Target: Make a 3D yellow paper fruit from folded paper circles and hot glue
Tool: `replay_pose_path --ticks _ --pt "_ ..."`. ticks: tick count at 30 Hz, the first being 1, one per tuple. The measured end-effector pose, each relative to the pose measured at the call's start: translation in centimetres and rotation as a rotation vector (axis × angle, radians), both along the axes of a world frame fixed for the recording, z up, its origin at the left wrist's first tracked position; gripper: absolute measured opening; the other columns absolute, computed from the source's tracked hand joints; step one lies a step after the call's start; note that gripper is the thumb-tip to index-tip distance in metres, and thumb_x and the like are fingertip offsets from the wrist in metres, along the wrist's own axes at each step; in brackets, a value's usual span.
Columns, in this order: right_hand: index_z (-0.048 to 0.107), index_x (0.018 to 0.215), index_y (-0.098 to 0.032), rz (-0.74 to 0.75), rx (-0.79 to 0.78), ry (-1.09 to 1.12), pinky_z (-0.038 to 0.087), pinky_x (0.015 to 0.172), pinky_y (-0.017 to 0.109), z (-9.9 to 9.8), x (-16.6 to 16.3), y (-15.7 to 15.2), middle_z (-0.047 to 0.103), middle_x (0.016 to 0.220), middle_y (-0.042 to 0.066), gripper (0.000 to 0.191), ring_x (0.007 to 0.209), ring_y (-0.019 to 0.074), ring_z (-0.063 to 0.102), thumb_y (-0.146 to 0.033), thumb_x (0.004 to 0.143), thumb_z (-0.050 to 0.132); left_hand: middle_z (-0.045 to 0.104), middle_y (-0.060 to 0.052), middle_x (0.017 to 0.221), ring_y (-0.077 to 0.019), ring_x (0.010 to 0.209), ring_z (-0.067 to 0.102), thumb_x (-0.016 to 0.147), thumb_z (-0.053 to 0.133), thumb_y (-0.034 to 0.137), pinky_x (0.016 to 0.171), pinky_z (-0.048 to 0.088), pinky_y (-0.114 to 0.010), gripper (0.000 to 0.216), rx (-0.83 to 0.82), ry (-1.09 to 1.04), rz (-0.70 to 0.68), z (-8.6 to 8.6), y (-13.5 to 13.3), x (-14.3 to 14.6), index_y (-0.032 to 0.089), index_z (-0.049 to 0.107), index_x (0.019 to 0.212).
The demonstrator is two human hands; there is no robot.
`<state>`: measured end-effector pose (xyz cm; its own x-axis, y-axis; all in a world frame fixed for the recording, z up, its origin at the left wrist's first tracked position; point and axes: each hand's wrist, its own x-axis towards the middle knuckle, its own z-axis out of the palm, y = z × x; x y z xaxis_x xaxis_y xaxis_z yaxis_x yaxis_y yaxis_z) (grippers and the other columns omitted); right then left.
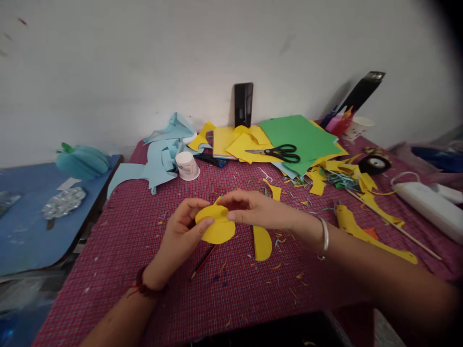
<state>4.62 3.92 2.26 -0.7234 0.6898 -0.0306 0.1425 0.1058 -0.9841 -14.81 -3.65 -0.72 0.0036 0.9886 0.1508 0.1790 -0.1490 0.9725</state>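
Note:
Between both hands is a round yellow paper piece [219,232], held above the table with a crease across its upper part. My left hand [184,229] pinches its left side, thumb on the front face. My right hand [253,208] grips the upper right edge, thumb in front and fingers curled behind. A folded yellow paper half-circle [262,243] lies on the cloth just right of the held piece. Below the hands rests a pencil [202,262], its upper end hidden behind the paper.
Black scissors [278,153] lie on yellow and green sheets [300,140]. Nearby stand a paper cup [187,166] and a phone [243,105] against the wall. Blue scraps [159,161] are at left, yellow scraps, black tape [374,165] and a stick [394,225] at right. A blue table [32,241] adjoins.

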Motion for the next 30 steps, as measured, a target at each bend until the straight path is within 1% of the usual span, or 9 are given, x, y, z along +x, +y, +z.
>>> replay_pose_path --ticks 4,7,9,12,15,18,21,27,30 --pt "0.059 0.065 -0.018 -0.095 0.006 -0.01 0.038 0.056 0.025 -0.9 -1.7 1.0 0.053 0.059 -0.005 0.015 0.056 0.009 0.046 -0.027 0.077 0.062 0.07 -0.004 0.093 -0.0183 0.082 0.068 0.075 0.066 0.026 0.071 0.055 -0.032 0.028 -0.022 0.091 -0.028 -0.9 0.8 0.0 0.022 0.055 0.1" --pt "0.056 0.064 -0.019 -0.244 0.025 0.009 0.034 0.054 0.025 -1.4 -2.2 1.9 0.05 0.059 -0.005 0.017 0.055 0.0084 0.041 -0.027 0.078 0.061 0.071 -0.004 0.096 -0.0203 0.084 0.067 0.073 0.066 0.022 0.076 0.053 -0.036 0.026 -0.045 0.19 0.009 -1.9 1.7 -0.5 0.022 0.061 0.098" --pt "0.053 0.064 -0.019 -0.311 0.031 0.019 0.032 0.052 0.025 -1.7 -2.4 2.4 0.049 0.06 -0.005 0.019 0.054 0.0083 0.04 -0.029 0.077 0.061 0.071 -0.002 0.085 -0.02 0.076 0.065 0.072 0.065 0.021 0.072 0.051 -0.035 0.016 -0.054 0.242 0.061 -2.2 2.2 -1.0 0.022 0.064 0.088" --pt "0.048 0.062 -0.019 -0.372 0.04 0.034 0.029 0.05 0.025 -2.1 -2.4 2.6 0.046 0.059 -0.005 0.023 0.053 0.0082 0.037 -0.03 0.077 0.062 0.067 0.0 0.073 -0.0183 0.07 0.061 0.074 0.062 0.023 0.069 0.048 -0.032 0.005 -0.048 0.259 0.143 -2.1 2.5 -1.8 0.021 0.065 0.078" --pt "0.046 0.062 -0.02 -0.4 0.062 0.047 0.029 0.05 0.025 -2.1 -2.4 2.2 0.046 0.06 -0.005 0.024 0.055 0.0087 0.037 -0.031 0.076 0.063 0.065 -0.001 0.078 -0.0165 0.073 0.059 0.079 0.059 0.027 0.067 0.047 -0.029 0.01 -0.039 0.188 0.191 -1.5 2.4 -2.0 0.02 0.065 0.082" --pt "0.047 0.063 -0.02 -0.39 0.08 0.058 0.03 0.051 0.025 -2.0 -2.4 1.4 0.045 0.061 -0.005 0.023 0.056 0.0089 0.037 -0.03 0.076 0.063 0.062 0.002 0.072 -0.0117 0.058 0.053 0.083 0.057 0.031 0.052 0.042 -0.023 0.016 -0.07 0.051 0.138 -1.0 2.0 -1.6 0.021 0.063 0.094" --pt "0.047 0.065 -0.02 -0.338 0.058 0.07 0.033 0.052 0.025 -1.9 -2.3 0.2 0.047 0.063 -0.004 0.021 0.056 0.0093 0.041 -0.032 0.078 0.06 0.064 0.001 0.083 -0.0096 0.059 0.053 0.076 0.067 0.03 0.049 0.042 -0.021 0.031 -0.091 -0.085 0.036 -0.8 1.5 -0.9 0.022 0.06 0.105" --pt "0.049 0.062 -0.02 -0.206 0.03 0.038 0.031 0.05 0.025 -1.7 -1.4 -1.8 0.043 0.058 -0.005 0.02 0.053 0.0093 0.039 -0.026 0.079 0.057 0.055 0.006 0.059 -0.0055 0.049 0.044 0.078 0.068 0.032 0.047 0.037 -0.017 0.016 -0.142 -0.241 -0.043 -0.9 0.5 -0.1 0.019 0.06 0.076" --pt "0.054 0.072 -0.02 -0.169 0.03 0.047 0.037 0.057 0.027 -1.0 -0.5 -2.1 0.05 0.066 -0.003 0.021 0.061 0.011 0.046 -0.033 0.088 0.048 0.051 0.007 0.054 -0.005 0.046 0.042 0.079 0.066 0.031 0.044 0.034 -0.016 0.019 -0.212 -0.283 -0.081 -0.8 0.2 0.3 0.018 0.056 0.069"
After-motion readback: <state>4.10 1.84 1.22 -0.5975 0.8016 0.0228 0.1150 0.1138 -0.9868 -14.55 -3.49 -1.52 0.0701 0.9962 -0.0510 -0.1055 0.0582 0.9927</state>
